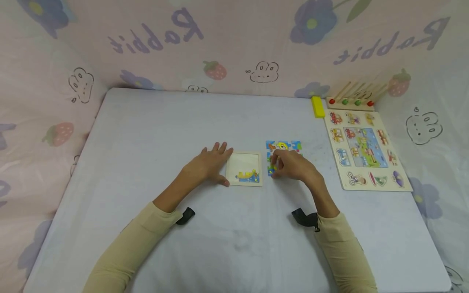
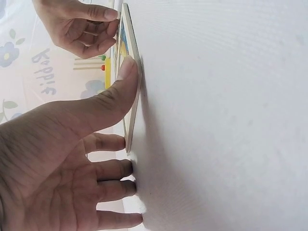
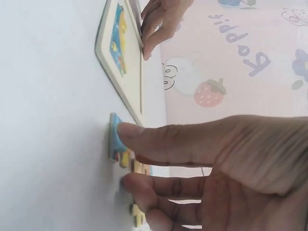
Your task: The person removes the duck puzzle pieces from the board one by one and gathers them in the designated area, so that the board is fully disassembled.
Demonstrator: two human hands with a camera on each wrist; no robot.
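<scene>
A square wooden puzzle tray [image 1: 243, 162] lies flat, with joined yellow and blue pieces [image 1: 249, 176] in its lower right part. My left hand [image 1: 209, 163] is at the tray's left side, fingers spread; its thumb [image 2: 127, 70] lies on the rim and the index finger touches the edge. To the tray's right lie several loose jigsaw pieces [image 1: 282, 145], partly hidden by my right hand [image 1: 293, 165]. That hand's thumb [image 3: 132, 131] touches a blue jigsaw piece [image 3: 114, 139] on the table, while the bent index finger stands apart from the thumb.
At the right lies a larger wooden picture board [image 1: 344, 179]. Behind it stand a wooden peg rack [image 1: 349, 106] with red and green beads and a yellow block [image 1: 318, 107]. Patterned curtains [image 1: 234, 49] surround the white table [image 1: 165, 118].
</scene>
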